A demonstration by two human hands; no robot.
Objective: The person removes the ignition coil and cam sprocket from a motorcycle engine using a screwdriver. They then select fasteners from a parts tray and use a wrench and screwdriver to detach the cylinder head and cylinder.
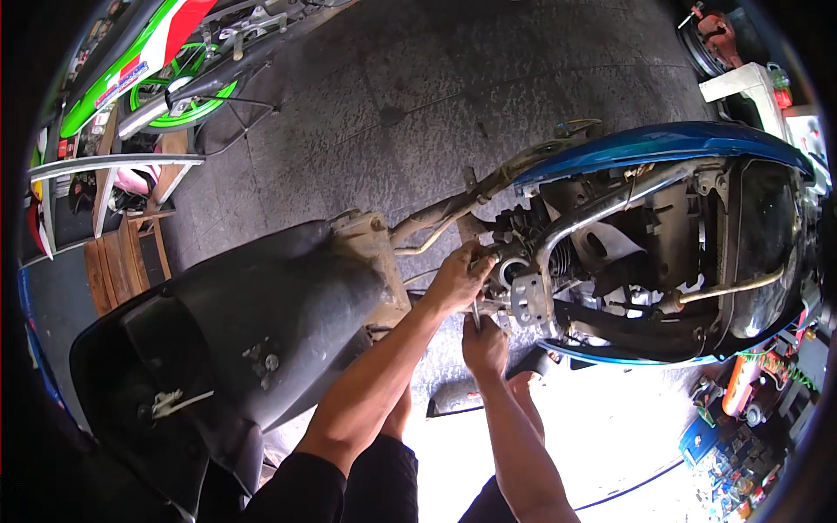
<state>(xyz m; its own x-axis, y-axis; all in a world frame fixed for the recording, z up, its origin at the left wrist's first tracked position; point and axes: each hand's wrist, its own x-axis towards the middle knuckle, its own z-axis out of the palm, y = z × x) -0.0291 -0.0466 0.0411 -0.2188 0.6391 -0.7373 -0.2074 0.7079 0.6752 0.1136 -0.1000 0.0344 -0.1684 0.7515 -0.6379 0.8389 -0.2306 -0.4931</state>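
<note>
A partly stripped scooter with blue side panels (671,144) stretches across the view, its metal frame tube (619,199) and engine parts exposed. My left hand (458,277) reaches to the engine area, its fingers bent and closed beside a round metal opening (513,272). What those fingers grip is too small and dark to make out. Just below, my right hand (485,345) is in a fist around a thin metal tool (475,317), whose shaft points up toward my left hand. The tool's kind and its lower part are hidden. A metal bracket with holes (528,301) sits right of both hands.
Left of my arms is the scooter's large black plastic body (261,322). A motorcycle with green wheels (196,96) stands at upper left, near a wooden stand (122,266). Small parts and bottles (737,471) crowd the lower right. Bright light washes out the lower floor.
</note>
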